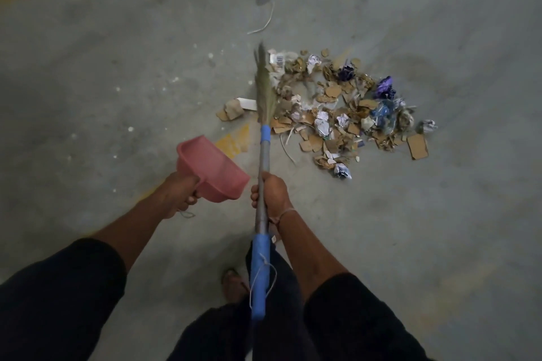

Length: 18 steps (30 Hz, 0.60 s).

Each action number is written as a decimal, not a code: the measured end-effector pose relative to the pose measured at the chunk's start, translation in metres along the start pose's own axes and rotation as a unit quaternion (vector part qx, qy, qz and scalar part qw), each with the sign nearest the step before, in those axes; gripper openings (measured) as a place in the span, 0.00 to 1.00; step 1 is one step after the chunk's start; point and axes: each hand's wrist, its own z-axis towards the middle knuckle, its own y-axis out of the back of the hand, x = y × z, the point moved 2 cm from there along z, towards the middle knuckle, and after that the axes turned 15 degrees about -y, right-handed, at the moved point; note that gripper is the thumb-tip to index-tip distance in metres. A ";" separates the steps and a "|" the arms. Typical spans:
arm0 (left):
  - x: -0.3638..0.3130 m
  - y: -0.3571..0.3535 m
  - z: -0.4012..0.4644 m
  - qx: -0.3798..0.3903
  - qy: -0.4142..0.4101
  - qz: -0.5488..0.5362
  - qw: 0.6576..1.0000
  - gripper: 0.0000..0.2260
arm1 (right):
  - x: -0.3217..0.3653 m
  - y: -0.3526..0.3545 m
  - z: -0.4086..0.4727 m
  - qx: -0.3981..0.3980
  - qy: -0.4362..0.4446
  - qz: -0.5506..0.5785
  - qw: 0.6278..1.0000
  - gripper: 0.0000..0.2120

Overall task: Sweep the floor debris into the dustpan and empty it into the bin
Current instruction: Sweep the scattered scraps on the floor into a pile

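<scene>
A person's right hand (271, 195) grips the broom (262, 152) mid-shaft at the left edge of the debris pile (337, 108) while the left hand (180, 192) clutches a pink dustpan (209, 168) held off the floor, which would best be set down flat beside the heap before short, low strokes.

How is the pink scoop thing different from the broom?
The dustpan is pink, short and wide like a tub; the broom is long and thin, with blue grips and a grassy head. The left hand grips the dustpan, the right hand the broom. Both are held near the debris pile.
</scene>
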 end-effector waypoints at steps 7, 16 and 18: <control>-0.021 -0.005 0.028 0.026 -0.009 0.016 1.000 0.10 | -0.009 0.041 -0.036 -0.051 0.071 -0.106 0.990 0.16; -0.044 0.018 0.071 0.074 -0.021 0.095 0.993 0.13 | -0.020 0.061 -0.034 -0.265 0.205 -0.390 0.858 0.14; -0.046 0.031 0.085 0.079 -0.029 0.113 0.990 0.11 | -0.023 0.060 -0.026 -0.304 0.216 -0.417 0.829 0.13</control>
